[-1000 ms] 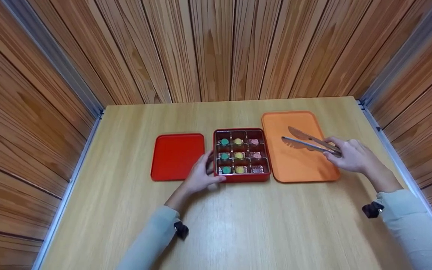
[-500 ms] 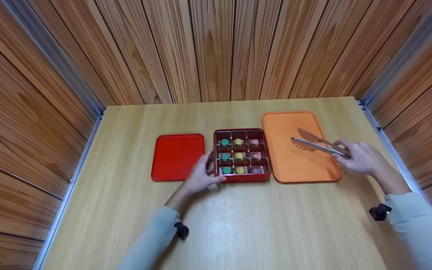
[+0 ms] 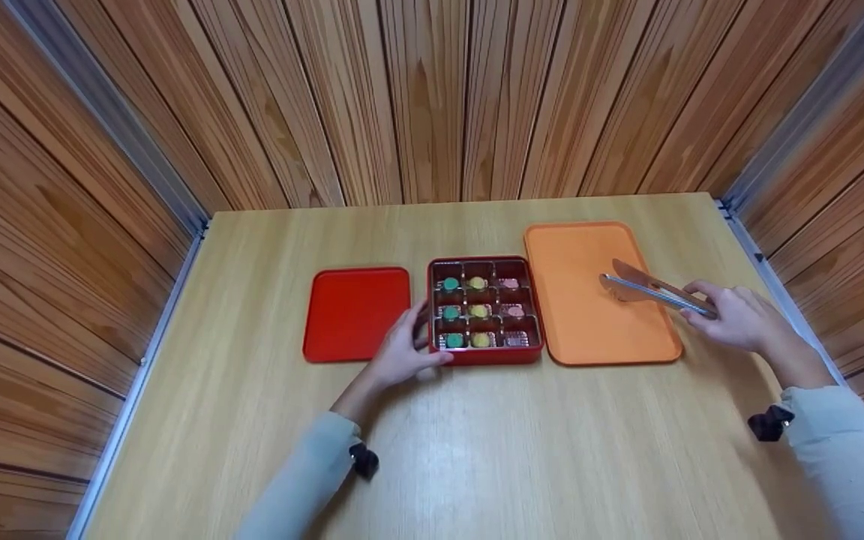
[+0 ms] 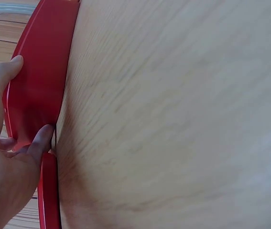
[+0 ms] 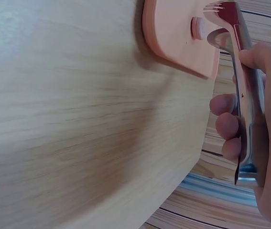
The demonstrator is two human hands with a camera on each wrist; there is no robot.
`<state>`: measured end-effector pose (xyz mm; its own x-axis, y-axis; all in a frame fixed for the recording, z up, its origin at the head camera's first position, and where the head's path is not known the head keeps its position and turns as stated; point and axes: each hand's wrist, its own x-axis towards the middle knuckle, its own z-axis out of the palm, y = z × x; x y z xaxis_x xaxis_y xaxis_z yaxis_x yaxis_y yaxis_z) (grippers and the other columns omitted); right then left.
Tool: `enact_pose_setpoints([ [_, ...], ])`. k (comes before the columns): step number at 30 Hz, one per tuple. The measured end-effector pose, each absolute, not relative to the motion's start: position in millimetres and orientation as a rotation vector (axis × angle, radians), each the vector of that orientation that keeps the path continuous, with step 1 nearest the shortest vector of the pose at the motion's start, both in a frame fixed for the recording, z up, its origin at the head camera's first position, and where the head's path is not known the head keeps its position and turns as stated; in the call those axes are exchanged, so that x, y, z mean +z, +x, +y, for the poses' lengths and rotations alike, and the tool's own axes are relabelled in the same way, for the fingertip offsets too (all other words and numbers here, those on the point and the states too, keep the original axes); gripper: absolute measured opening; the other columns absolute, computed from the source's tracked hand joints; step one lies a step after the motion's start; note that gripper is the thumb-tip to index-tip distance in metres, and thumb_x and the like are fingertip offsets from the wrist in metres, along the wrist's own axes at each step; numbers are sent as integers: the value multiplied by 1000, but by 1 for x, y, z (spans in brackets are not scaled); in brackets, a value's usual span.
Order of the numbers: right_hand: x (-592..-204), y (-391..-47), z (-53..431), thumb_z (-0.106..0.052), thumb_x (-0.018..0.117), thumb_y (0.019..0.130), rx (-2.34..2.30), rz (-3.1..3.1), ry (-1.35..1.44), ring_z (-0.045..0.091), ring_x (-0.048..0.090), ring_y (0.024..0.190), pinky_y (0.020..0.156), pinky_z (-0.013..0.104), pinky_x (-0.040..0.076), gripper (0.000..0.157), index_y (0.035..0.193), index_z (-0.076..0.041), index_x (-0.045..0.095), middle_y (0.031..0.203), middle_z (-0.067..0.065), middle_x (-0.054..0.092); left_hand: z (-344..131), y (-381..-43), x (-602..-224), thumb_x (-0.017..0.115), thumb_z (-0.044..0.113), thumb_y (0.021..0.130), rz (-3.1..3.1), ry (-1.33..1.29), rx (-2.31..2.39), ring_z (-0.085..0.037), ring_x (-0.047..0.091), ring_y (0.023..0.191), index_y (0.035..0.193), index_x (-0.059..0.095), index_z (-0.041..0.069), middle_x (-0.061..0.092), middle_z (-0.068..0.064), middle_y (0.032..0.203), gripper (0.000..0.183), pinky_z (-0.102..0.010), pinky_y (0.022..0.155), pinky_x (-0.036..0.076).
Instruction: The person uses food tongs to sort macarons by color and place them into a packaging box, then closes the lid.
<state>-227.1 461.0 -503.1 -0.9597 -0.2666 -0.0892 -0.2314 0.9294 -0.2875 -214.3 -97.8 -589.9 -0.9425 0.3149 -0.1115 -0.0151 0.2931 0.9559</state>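
Observation:
My left hand (image 3: 402,349) holds the near left corner of a red box (image 3: 488,357), thumb on the front wall and fingers on the left side. The box has a compartmented insert with small round green pieces (image 3: 452,313), yellow pieces (image 3: 479,311) and pink pieces (image 3: 513,311); the front right compartment shows its bare ridged bottom. My right hand (image 3: 736,319) grips metal tongs (image 3: 668,295) over the right part of an orange tray (image 3: 589,330). In the right wrist view, a small round pink piece (image 5: 198,28) sits on the tray beside the tong tips, which stand apart.
A flat red square lid (image 3: 353,315) lies left of the box, close to my left fingers. The box and tray stand side by side on a light wooden table (image 3: 492,450). Wood-panelled walls (image 3: 432,105) enclose the back and both sides.
My right hand has moved right and slightly nearer with the tongs, whose tips now stand closer together. The left hand and the box have stayed where they were.

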Motion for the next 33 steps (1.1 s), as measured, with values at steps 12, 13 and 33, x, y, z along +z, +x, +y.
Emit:
enact_pose_setpoints([
  [12, -509, -227, 465, -26, 72, 108, -419, 2954, -380, 13, 42, 51, 45, 25, 32, 40, 140, -3, 66, 71, 0, 55, -98, -215, -589, 97, 23, 91, 2278, 280, 1693, -37, 38, 171, 180, 21, 12, 34, -17, 184, 117, -52, 134, 47],
  [13, -508, -227, 466, -25, 71, 108, -426, 2945, -380, 13, 42, 51, 45, 25, 33, 40, 140, -2, 65, 71, 0, 56, -97, -215, -589, 97, 24, 91, 2276, 275, 1690, -37, 38, 171, 181, 21, 13, 34, -16, 184, 117, -52, 134, 47],
  [33, -503, -229, 465, -22, 68, 110, -459, 2908, -386, 12, 45, 52, 45, 25, 36, 31, 137, -6, 68, 71, -2, 56, -98, -216, -590, 96, 25, 92, 2283, 264, 1678, -39, 42, 169, 181, 22, 15, 35, -16, 183, 116, -52, 133, 48],
])
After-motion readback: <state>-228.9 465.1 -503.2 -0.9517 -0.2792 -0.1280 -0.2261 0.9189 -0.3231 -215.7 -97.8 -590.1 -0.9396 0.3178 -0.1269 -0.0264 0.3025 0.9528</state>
